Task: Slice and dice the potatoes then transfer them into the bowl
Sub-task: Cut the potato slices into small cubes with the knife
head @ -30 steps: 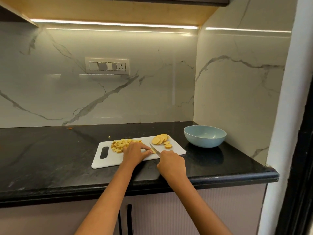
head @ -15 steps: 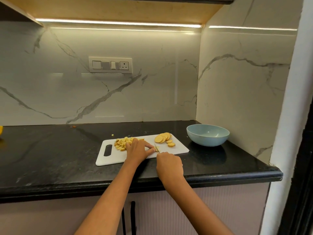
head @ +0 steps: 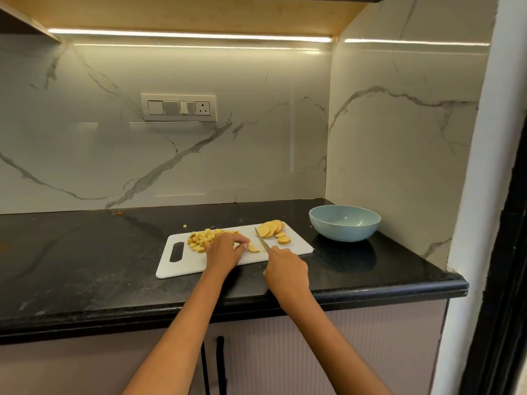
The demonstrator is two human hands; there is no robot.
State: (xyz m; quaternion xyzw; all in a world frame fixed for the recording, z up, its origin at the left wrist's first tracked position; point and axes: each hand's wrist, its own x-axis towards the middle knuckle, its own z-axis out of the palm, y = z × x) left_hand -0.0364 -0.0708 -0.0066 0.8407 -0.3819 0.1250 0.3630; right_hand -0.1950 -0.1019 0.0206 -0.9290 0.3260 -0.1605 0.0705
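A white cutting board (head: pixel 188 262) lies on the black counter. Diced potato (head: pixel 201 238) is heaped at its back left, and round potato slices (head: pixel 272 228) are fanned at its back right. My left hand (head: pixel 225 248) has curled fingers that pinch a potato piece (head: pixel 253 247) in the board's middle. My right hand (head: pixel 288 269) grips a knife (head: pixel 262 240), whose blade points away from me, just right of that piece. The light blue bowl (head: pixel 345 222) stands to the right of the board with nothing in it.
The black counter (head: pixel 85 266) ends in a front edge close to my arms. Marble walls close off the back and right sides. One loose potato bit (head: pixel 185 226) lies behind the board. Cabinet handles (head: pixel 219 363) hang below the counter.
The knife blade has come up off the board and now points further back. A cut potato piece shows beside my left fingertips. The camera has shifted slightly.
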